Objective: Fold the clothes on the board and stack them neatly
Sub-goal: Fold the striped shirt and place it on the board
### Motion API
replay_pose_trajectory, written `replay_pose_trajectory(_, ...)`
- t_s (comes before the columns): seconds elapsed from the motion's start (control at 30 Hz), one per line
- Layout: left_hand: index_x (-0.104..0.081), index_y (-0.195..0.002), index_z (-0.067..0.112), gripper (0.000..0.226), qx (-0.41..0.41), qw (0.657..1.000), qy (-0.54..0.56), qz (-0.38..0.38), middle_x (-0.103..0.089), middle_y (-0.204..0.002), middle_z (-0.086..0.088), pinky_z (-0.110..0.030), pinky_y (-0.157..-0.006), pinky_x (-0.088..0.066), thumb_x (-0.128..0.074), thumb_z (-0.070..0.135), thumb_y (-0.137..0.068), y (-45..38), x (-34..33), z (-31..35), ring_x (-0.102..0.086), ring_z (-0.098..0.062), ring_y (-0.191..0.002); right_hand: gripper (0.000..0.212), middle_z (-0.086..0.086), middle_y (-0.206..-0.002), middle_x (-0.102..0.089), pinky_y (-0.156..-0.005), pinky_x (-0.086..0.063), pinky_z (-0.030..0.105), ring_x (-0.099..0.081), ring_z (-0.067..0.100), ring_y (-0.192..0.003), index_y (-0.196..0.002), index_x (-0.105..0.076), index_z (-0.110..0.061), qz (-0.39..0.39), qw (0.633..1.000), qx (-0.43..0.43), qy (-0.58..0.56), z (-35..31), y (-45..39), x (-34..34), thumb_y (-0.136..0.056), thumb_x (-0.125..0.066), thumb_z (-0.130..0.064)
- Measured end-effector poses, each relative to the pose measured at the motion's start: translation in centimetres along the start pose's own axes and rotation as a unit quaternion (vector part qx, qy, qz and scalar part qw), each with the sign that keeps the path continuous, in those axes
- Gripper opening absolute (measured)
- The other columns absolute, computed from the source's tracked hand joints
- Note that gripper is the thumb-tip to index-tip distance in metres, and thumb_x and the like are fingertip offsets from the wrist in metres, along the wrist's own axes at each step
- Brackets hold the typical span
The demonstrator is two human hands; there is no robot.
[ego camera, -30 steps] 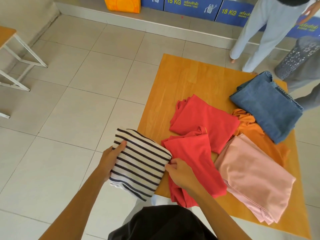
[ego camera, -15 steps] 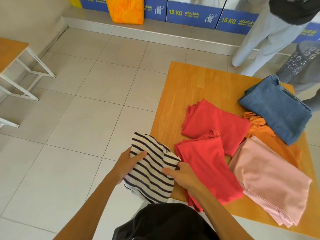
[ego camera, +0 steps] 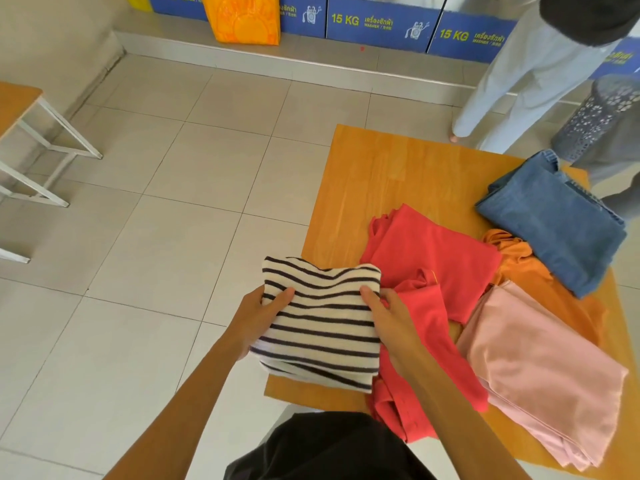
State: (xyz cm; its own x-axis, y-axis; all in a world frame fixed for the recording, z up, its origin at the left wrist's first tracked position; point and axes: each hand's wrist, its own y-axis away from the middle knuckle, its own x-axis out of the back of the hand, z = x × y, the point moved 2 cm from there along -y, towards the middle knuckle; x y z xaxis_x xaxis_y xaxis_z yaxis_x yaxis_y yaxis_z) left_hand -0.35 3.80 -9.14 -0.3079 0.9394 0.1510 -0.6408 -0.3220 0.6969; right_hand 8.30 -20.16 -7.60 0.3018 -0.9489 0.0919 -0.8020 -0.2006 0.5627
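- Left hand (ego camera: 265, 315) and right hand (ego camera: 388, 315) are each clamped on a side of the folded striped top (ego camera: 320, 323), thumbs on top and fingers under the edges.
- Change: a second ago the striped top sat askew off the near left corner of the board (ego camera: 388, 174); now it is squared up, more compact, held between both hands and partly over that corner.
- Meaning: this piece looks fully folded, so the likely next step is setting it down as the base or next layer of a stack. No stack is started yet, as far as I can judge.
- Just right of the right hand: a red garment (ego camera: 433, 341), rumpled, its lower part hanging off the near board edge. Still needs folding.
- Beyond the right hand: a second red garment (ego camera: 433, 251), loosely laid and touching the first.
- Further right: a folded pink garment (ego camera: 540, 368), overlapping an orange garment (ego camera: 533, 275) that is crumpled beneath it.
- Far right of the hands: folded jeans (ego camera: 554, 223) at the board's far corner.
- Far back: blue panels (ego camera: 381, 22) read "15 KG" and "WASHER", plus smaller script too small to read. An orange bag (ego camera: 242, 19) stands beside them.
- Another person's pale trousers (ego camera: 512, 81) are near a patterned bin (ego camera: 602, 116).
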Motion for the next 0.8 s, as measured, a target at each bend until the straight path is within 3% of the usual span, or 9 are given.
replay_pose_trajectory(0.07,-0.056,-0.128,0.028,0.068,-0.019,1.0,0.014,0.003,-0.071,-0.115,0.001,-0.048,-0.092,-0.056,-0.07,0.066,-0.074,-1.3,-1.2,1.9,-0.069,-0.02,-0.102,0.052,-0.013,-0.104,-0.073,-0.073,-0.058,0.022,-0.071,0.002,-0.091,-0.118,-0.054,-0.032,-0.035,0.999,-0.001,0.041,-0.8,-0.7,0.2,-0.078,-0.074,-0.058)
replay_pose_trajectory(0.13,-0.054,-0.131,0.029,0.071,-0.036,0.999,0.002,0.003,-0.069,-0.117,0.003,-0.042,-0.091,-0.056,-0.068,0.068,-0.074,-2.8,-2.7,4.0,-0.067,-0.017,-0.102,0.059,-0.014,-0.113,-0.066,-0.081,-0.055,0.024,-0.066,0.002,-0.098,-0.131,-0.041,-0.032,-0.044,0.993,0.009,0.108,-1.2,-1.7,0.7,-0.083,-0.073,-0.045)
replay_pose_trajectory(0.2,-0.045,-0.139,0.03,0.077,-0.06,0.998,-0.031,0.003,-0.063,-0.127,0.005,-0.038,-0.091,-0.054,-0.067,0.067,-0.076,-4.3,-4.2,6.0,-0.063,-0.014,-0.105,0.063,-0.018,-0.111,-0.061,-0.084,-0.052,0.026,-0.061,-0.001,-0.097,-0.143,-0.03,-0.029,-0.008,0.992,0.024,0.126,-2.1,-3.4,1.7,-0.091,-0.065,-0.034)
replay_pose_trajectory(0.27,-0.032,-0.146,0.037,0.087,-0.088,0.995,-0.045,0.006,-0.057,-0.131,0.008,-0.03,-0.084,-0.053,-0.071,0.064,-0.074,-5.8,-5.2,8.1,-0.06,-0.01,-0.104,0.062,-0.022,-0.104,-0.06,-0.077,-0.049,0.021,-0.062,-0.008,-0.088,-0.147,-0.024,-0.034,0.035,0.993,0.041,0.107,-3.8,-5.5,2.9,-0.095,-0.058,-0.03)
replay_pose_trajectory(0.33,-0.025,-0.143,0.048,0.098,-0.123,0.991,-0.043,-0.012,-0.057,-0.128,0.014,-0.028,-0.081,-0.054,-0.082,0.06,-0.064,-7.3,-5.9,10.9,-0.062,-0.007,-0.105,0.059,-0.023,-0.101,-0.062,-0.072,-0.048,0.015,-0.062,-0.015,-0.082,-0.146,-0.024,-0.038,0.068,0.99,0.072,0.099,-6.3,-8.1,4.2,-0.097,-0.055,-0.029)
replay_pose_trajectory(0.43,-0.026,-0.133,0.065,0.103,-0.157,0.983,-0.069,-0.061,-0.057,-0.13,0.018,-0.034,-0.091,-0.054,-0.092,0.046,-0.057,-10.6,-6.7,16.2,-0.06,-0.006,-0.114,0.054,-0.018,-0.127,-0.059,-0.094,-0.046,0.021,-0.059,-0.005,-0.105,-0.148,-0.034,-0.032,0.076,0.983,0.126,0.11,-10.6,-13.2,6.0,-0.098,-0.055,-0.028)
replay_pose_trajectory(0.57,-0.026,-0.147,0.047,0.105,-0.186,0.979,-0.08,-0.025,-0.055,-0.136,0.009,-0.045,-0.099,-0.051,-0.091,0.031,-0.065,-16.5,-7.3,22.9,-0.057,-0.015,-0.119,0.054,-0.014,-0.145,-0.047,-0.098,-0.038,0.013,-0.046,0.0,-0.121,-0.149,-0.039,-0.029,0.075,0.973,0.178,0.129,-15.6,-21.0,7.5,-0.098,-0.057,-0.026)
replay_pose_trajectory(0.67,-0.034,-0.147,0.036,0.094,-0.222,0.972,-0.074,0.001,-0.058,-0.132,0.006,-0.042,-0.097,-0.053,-0.088,0.024,-0.071,-20.8,-8.0,26.9,-0.06,-0.013,-0.116,0.056,-0.016,-0.144,-0.045,-0.086,-0.035,-0.001,-0.045,-0.005,-0.117,-0.15,-0.037,-0.032,0.082,0.97,0.198,0.115,-18.3,-26.2,7.5,-0.099,-0.057,-0.022)
replay_pose_trajectory(0.8,-0.032,-0.15,0.028,0.09,-0.224,0.97,-0.085,0.038,-0.053,-0.14,-0.001,-0.049,-0.102,-0.049,-0.084,0.023,-0.076,-26.6,-8.8,29.8,-0.055,-0.021,-0.124,0.052,-0.019,-0.12,-0.048,-0.062,-0.034,-0.01,-0.051,-0.026,-0.086,-0.15,-0.04,-0.033,0.113,0.965,0.204,0.117,-20.2,-31.8,7.5,-0.102,-0.051,-0.017)
